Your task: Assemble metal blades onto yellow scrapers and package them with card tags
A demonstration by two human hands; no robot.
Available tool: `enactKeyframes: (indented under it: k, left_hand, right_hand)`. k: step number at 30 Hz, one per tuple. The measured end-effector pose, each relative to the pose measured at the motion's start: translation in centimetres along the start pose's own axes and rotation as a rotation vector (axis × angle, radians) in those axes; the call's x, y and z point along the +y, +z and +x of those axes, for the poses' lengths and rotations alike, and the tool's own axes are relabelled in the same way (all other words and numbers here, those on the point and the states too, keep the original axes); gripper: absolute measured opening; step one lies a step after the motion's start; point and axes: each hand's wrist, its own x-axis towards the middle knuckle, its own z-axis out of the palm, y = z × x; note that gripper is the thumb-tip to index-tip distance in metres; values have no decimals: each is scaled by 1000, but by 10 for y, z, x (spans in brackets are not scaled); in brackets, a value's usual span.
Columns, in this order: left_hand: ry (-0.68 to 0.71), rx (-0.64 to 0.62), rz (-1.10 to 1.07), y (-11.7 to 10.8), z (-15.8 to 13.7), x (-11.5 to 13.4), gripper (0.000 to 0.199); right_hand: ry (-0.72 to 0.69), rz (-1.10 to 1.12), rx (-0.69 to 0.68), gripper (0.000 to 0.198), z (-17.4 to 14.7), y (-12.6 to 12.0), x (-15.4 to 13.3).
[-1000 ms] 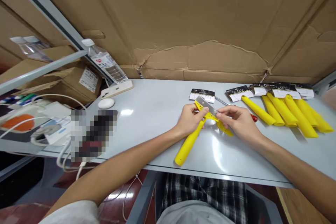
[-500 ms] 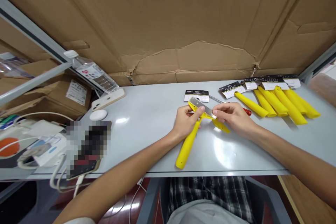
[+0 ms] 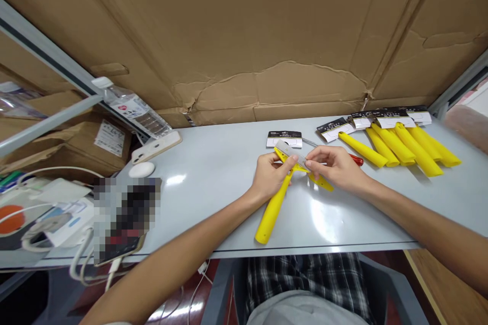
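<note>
Near the front of the table, a yellow scraper [image 3: 271, 218] has its handle slanting toward me. My left hand [image 3: 270, 176] is closed round the scraper's head, thumb pressing a flat metal blade [image 3: 287, 150] against it. The fingertips of my right hand [image 3: 333, 165] are pinched at the blade's right end; anything small between them is hidden. A yellow head piece with holes [image 3: 322, 183] sticks out below my right fingers. Behind my hands lie a black-and-white card [image 3: 284, 139] and a screwdriver with a red handle [image 3: 357, 160].
Several yellow handles [image 3: 417, 150] with black-and-white cards [image 3: 335, 128] lie at the right back. To the left are a phone [image 3: 127, 221], a white oval object [image 3: 142, 169], a power strip [image 3: 156, 147], a bottle [image 3: 133, 106] and cables. Cardboard [image 3: 267, 30] stands behind the table.
My right fingers have shifted slightly left along the blade's end. The left hand keeps its hold on the scraper, and the view has tilted a little.
</note>
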Motion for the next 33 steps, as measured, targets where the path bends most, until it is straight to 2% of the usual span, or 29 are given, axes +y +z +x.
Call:
enactKeyframes:
  k: [8,15,25,30,33]
  left_hand:
    - [-2,-1,10,1,1,0,46]
    - [-34,9,28,0,3,-5,44]
    - [-13,-2,42,1,0,-3,36]
    - [-9,10,26,1,0,1,35]
    - [-8,3,22,1,0,2,35]
  right_hand:
    - [-36,-18,51,53,-1,1,2]
    - [-11,-51,99,54,-3,5,6]
    - [-40,18,-25,52,-1,-4,2]
    - [14,121,-153,60,0,-9,0]
    - [26,150,-176,62,1,-10,-1]
